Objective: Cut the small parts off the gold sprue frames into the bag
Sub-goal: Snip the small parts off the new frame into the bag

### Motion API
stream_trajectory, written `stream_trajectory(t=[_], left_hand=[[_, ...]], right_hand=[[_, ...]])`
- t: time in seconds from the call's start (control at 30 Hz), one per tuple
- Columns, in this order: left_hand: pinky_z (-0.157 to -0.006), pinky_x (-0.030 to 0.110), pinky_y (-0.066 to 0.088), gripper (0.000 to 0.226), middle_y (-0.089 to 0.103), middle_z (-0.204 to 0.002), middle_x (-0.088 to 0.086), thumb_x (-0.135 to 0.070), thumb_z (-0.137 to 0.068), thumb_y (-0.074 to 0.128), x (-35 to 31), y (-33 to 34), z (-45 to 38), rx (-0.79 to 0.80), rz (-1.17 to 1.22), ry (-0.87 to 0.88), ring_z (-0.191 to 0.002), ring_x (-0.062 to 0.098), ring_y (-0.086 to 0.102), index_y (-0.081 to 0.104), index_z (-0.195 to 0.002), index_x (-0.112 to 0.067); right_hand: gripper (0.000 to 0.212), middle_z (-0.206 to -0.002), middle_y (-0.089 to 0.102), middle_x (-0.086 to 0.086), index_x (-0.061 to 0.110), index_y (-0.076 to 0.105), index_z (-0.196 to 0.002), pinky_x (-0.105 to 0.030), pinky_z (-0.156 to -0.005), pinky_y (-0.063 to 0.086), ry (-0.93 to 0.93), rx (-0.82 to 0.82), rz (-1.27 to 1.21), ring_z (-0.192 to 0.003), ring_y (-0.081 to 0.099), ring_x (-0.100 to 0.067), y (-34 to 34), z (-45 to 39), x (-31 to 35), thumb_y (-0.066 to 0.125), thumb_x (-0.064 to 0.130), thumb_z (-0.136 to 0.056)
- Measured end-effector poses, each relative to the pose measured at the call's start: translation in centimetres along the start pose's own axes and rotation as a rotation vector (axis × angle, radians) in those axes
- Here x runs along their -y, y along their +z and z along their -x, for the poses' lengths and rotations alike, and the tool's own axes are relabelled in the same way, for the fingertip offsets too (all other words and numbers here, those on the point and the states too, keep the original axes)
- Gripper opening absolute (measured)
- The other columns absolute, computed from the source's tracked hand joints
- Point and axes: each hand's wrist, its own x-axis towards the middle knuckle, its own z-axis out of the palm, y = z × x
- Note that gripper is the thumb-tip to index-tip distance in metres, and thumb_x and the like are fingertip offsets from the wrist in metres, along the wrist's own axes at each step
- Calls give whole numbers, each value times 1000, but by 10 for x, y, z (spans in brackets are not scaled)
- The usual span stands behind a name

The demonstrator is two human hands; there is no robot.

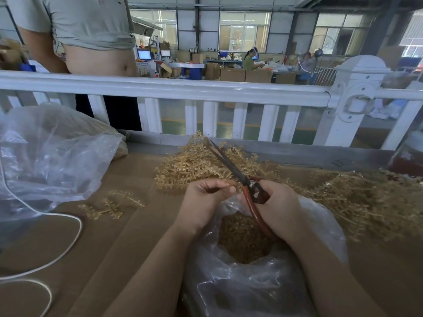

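Over the open bag (263, 282), both hands worked close together, prob. so cut bits would drop straight in w/o handling. Left hand (203, 200) had fingers curled, thumb and forefinger pinching a small piece of gold sprue (231, 183) right at the blades' base; the piece itself was mostly hidden by the fingertips, so how many parts were left on it couldn't be told. Right hand (278, 202) gripped the scissors (231, 165) by their red handles, fingers wrapped through the loops; blades pointed up and away, looked nearly closed, tho blur made that uncertain. Bag already held a heap of cut parts (242, 239), seen thru its mouth. Uncut frames (194, 163) lay piled just beyond the hands, more spread to the right (366, 197), within easy reach as feed stock. A lone frame (112, 204) sat apart on the left, near a second bag (50, 156) and a white cord (68, 223). Right pile was blurred and cut off at the edge.
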Motion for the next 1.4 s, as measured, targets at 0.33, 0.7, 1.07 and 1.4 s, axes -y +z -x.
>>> stream_trajectory(t=[0.33, 0.7, 1.07, 1.4], left_hand=[[-68, 29, 61, 12, 71, -108, 26, 5, -78, 71, -2, 3, 1, 0, 48, -50, -91, 29, 67, 68, -88, 12], [-81, 41, 59, 7, 71, -102, 28, 7, -79, 71, -5, 4, 4, 68, 49, -59, -89, 32, 69, 75, -80, 1], [-61, 16, 50, 19, 70, -72, 7, -4, -86, 70, -8, 2, 3, 5, -63, 5, -63, 7, 61, 71, -69, -11], [-70, 19, 44, 20, 68, -72, -7, -7, -96, 60, -11, -8, 2, -29, -159, 65, -69, 4, 57, 69, -78, -12]], right_hand=[[16, -68, 70, 6, 21, 69, -72, -42, -62, 56, 64, 20, -273, -59, 64, -12, 4, 0, 7, 79, 32, -80], [18, -66, 70, 6, 20, 72, -76, -43, -64, 58, 107, 12, -270, -58, 63, -9, 4, -2, 10, 81, 34, -82], [23, -70, 68, 20, 27, 70, -76, -32, -62, 54, 97, -34, -102, -62, 62, -5, 4, -2, 7, 77, 48, -79], [49, -77, 52, 30, 44, 51, -95, -6, -57, 28, -112, -20, 346, -66, 46, 11, -8, 0, -4, 59, 85, -70]])
